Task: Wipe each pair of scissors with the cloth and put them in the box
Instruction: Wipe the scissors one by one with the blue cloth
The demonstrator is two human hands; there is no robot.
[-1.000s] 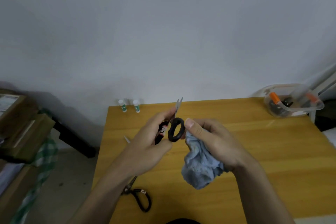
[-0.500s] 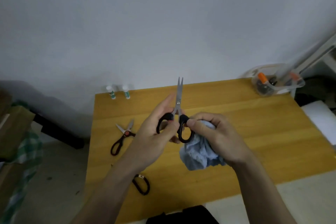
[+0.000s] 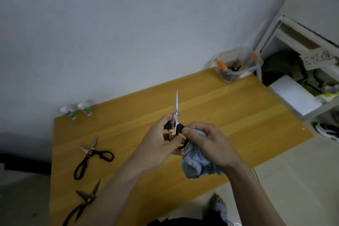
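My left hand (image 3: 157,145) grips the black handles of a pair of scissors (image 3: 175,113), whose blades point up and away above the yellow table (image 3: 229,115). My right hand (image 3: 209,143) holds a bunched light blue cloth (image 3: 196,167) and presses its thumb against the right handle loop. Two more pairs of scissors lie at the table's left: one with an orange pivot (image 3: 91,154) and a dark one (image 3: 86,198) nearer the front edge. The clear plastic box (image 3: 236,64) stands at the far right corner with orange-handled tools inside.
Two small white bottles (image 3: 75,111) with green labels stand at the far left corner by the wall. A white shelf (image 3: 300,86) holding bags and a white block is right of the table. A foot in a sandal (image 3: 218,205) shows below the front edge.
The view has swung right and tilted, bringing the shelf and both spare scissors into sight. The held scissors turned upright with blades shut, and both hands stayed on them.
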